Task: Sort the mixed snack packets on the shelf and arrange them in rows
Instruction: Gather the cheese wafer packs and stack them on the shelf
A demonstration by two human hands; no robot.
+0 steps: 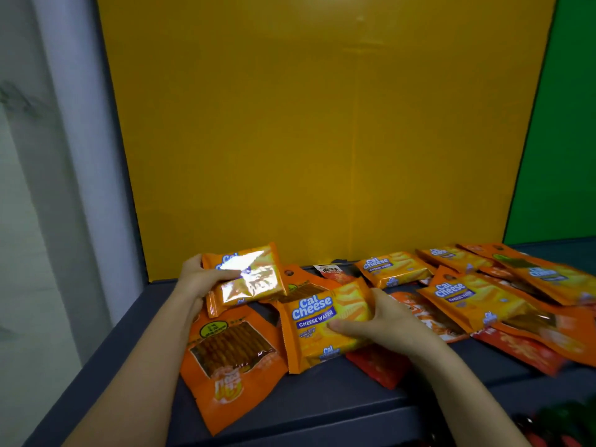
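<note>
On the shelf (338,401), each hand grips a wafer packet.

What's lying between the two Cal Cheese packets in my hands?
In the head view, an orange stick-snack pouch lies between the left packet and the right packet.

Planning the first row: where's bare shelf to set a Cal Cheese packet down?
Bare: the shelf front strip below the packets, and the left end between the left hand and the shelf's edge. Crowded: middle to right, where Cal Cheese packets overlap red ones up to the yellow back panel.
</note>
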